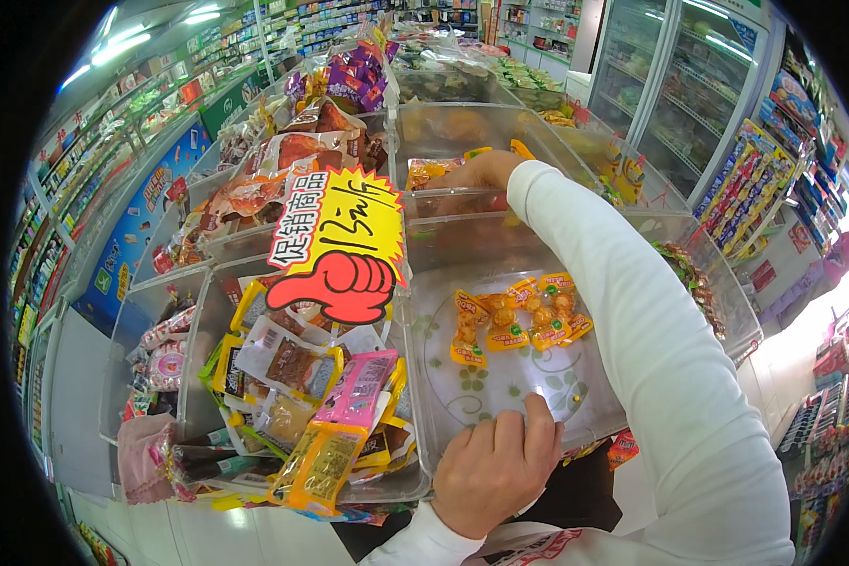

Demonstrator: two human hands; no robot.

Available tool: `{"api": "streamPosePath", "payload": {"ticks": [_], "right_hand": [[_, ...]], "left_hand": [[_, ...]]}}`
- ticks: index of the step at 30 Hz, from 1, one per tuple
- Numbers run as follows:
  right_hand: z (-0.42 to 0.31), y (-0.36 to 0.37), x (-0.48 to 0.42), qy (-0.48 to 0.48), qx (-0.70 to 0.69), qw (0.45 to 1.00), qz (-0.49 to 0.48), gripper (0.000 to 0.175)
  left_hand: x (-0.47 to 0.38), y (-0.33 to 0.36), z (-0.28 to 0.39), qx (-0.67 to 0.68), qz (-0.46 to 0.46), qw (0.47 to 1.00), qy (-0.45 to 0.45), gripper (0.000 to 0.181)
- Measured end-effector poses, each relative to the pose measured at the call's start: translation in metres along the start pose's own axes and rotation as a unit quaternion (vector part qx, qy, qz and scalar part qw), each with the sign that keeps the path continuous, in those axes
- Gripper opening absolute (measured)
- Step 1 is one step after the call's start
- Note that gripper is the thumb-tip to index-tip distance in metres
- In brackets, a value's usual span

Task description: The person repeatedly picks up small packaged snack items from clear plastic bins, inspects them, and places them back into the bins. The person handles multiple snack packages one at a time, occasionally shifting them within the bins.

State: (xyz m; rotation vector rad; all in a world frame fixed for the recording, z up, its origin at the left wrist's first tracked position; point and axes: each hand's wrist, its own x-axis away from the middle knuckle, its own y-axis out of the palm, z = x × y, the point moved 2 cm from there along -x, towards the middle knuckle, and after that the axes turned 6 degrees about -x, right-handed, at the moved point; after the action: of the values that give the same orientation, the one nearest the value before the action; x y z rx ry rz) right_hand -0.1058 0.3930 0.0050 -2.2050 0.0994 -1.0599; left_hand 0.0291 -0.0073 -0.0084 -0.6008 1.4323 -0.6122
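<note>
My left hand (499, 463) rests at the front rim of a clear plastic bin (424, 396), fingers bent over its near edge; whether it pinches anything does not show. Several small orange snack packets (513, 318) lie in that bin on a sheet with a green leaf pattern. My right arm, in a white sleeve, reaches across to the bin behind, where my right hand (477, 173) is down among orange packets (431, 170). Its fingers are partly hidden by the bin wall, so its grip cannot be seen.
A yellow and red price sign (347, 247) stands over the bins at left. Bins of wrapped snacks (304, 368) lie beside and below it, some packets overhanging the front. Glass-door fridges (700, 92) stand back right; stocked shelves line the left.
</note>
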Motion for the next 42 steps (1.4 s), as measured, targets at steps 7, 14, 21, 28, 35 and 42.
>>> {"api": "streamPosePath", "payload": {"ticks": [7,14,21,28,35,42], "right_hand": [[-0.013,0.018,0.037,-0.058,0.011,0.997,0.054,0.05],[-0.018,0.013,0.041,-0.185,-0.058,0.963,0.189,0.055],[0.013,-0.011,0.116,-0.344,-0.211,0.858,0.317,0.057],[0.022,0.114,0.225,-0.457,0.068,0.836,0.296,0.052],[0.02,0.197,0.252,-0.494,-0.009,0.851,0.175,0.057],[0.033,0.201,0.22,-0.47,-0.239,0.849,-0.016,0.077]], "left_hand": [[0.002,-0.001,0.0,-0.033,0.007,0.999,0.005,0.027],[0.004,-0.001,-0.002,-0.01,0.013,1.0,-0.015,0.027],[0.002,-0.003,0.002,0.009,-0.008,0.999,-0.037,0.033],[0.001,-0.015,-0.01,0.244,-0.015,0.954,-0.176,0.075],[-0.022,-0.014,-0.019,0.249,0.022,0.957,-0.146,0.065],[-0.018,-0.01,-0.025,0.435,-0.023,0.844,-0.314,0.043]]}}
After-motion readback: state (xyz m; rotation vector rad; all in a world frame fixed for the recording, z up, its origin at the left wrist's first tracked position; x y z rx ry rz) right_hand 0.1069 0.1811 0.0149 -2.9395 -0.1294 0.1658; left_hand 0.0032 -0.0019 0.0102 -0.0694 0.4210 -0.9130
